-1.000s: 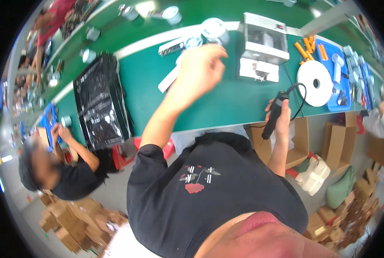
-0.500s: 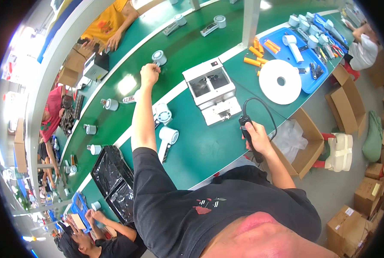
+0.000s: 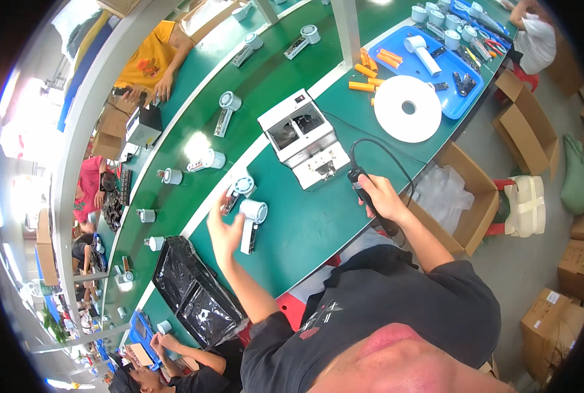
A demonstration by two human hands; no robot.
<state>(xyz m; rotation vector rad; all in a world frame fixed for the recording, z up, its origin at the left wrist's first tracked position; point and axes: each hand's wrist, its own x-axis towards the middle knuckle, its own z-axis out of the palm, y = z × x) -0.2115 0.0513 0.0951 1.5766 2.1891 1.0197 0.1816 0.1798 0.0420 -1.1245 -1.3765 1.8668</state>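
My right hand (image 3: 378, 198) is wrapped round a black electric screwdriver (image 3: 359, 181) with a cable at its top end. Over the left part of the green bench my left hand (image 3: 226, 230) has its fingers apart, with nothing held in them. Just beside it lies a light-blue and white handheld fan (image 3: 254, 211), its handle open and dark parts showing. A second handheld fan (image 3: 242, 184) lies behind that one, close to my fingertips. To the right of both stands a white screw feeder (image 3: 298, 128) with a dark window on top.
Several handheld fans (image 3: 229, 101) sit on the green conveyor belt (image 3: 266, 85). Right of the feeder are a white reel (image 3: 397, 118), orange cylinders and a blue tray (image 3: 459, 108). A black plastic-lined tray (image 3: 194, 288) stands left, an open carton (image 3: 462, 229) right. Co-workers sit nearby.
My left hand has let go of the fan on the belt and come back toward me, beside the two fans on the bench. The right hand still grips the screwdriver.
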